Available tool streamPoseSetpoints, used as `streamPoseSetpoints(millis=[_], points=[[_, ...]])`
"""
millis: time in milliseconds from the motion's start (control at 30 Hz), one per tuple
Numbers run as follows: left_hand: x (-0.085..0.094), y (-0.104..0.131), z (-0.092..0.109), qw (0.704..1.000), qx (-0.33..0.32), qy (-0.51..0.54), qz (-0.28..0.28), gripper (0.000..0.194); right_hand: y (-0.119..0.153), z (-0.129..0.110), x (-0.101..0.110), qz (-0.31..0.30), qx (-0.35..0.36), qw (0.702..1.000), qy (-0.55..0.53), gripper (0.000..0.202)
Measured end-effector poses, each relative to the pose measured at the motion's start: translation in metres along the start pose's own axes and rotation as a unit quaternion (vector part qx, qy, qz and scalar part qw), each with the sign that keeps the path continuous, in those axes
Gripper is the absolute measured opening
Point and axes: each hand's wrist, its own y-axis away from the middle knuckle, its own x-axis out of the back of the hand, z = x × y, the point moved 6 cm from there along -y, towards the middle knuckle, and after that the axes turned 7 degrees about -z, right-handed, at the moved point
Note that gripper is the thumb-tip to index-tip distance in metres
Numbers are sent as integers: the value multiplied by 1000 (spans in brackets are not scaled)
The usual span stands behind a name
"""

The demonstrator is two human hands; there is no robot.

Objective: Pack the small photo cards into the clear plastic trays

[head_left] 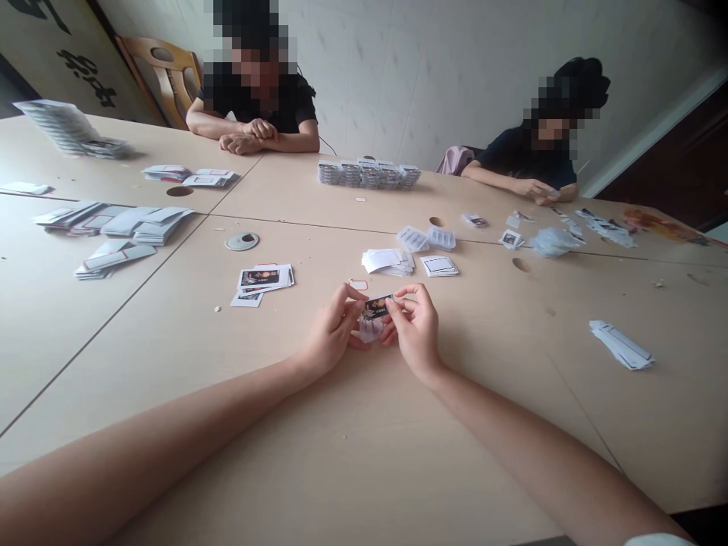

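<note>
A broad pale wooden surface [364, 455], made of several tops pushed together, fills the view, and two other people sit at its far side, one with hands folded [249, 136], the other bent over small items near the right end. Along the far middle stands a row of stacked clear cases [368, 174]; flat white stacks [122, 224] spread over the left part, and a smaller fanned stack [621, 345] lies to the right. Nearer the wearer lie a pile of picture cards [262, 279], a heap of white cards [388, 261] and one black-bordered card [438, 265]. At the centre, just above the surface, the left hand [331, 331] and the right hand [414, 327] meet, both closed in a fingertip pinch on a small dark card [378, 305] with what looks like a clear sleeve [368, 327] below it. Judging from the grip, the work goes best if the sleeve's mouth is held open with one thumb while the card is fed in straight by its corners, without bending it. Whether the card is already partly inside the sleeve cannot be told; fingers cover its edges, its print is too small to read, and the items before the person on the right are blurred.
</note>
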Motion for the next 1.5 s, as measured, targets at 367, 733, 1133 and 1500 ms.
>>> streamPoseSetpoints(millis=[367, 733, 1133, 1500], points=[[0, 3, 2, 998, -28, -53, 0, 28, 2, -2, -1, 1, -11, 1000, -11, 28], [-1, 7, 9, 993, -44, -109, 13, 28, 2, -5, 1, 0, 2, 999, 37, 28], [3, 2, 3, 998, -19, -60, 19, 29, -1, -2, 4, 3, -5, 999, 50, 25], [5, -2, -3, 999, 12, 18, 24, 29, -4, -3, 5, -1, -36, 999, 12, 23]])
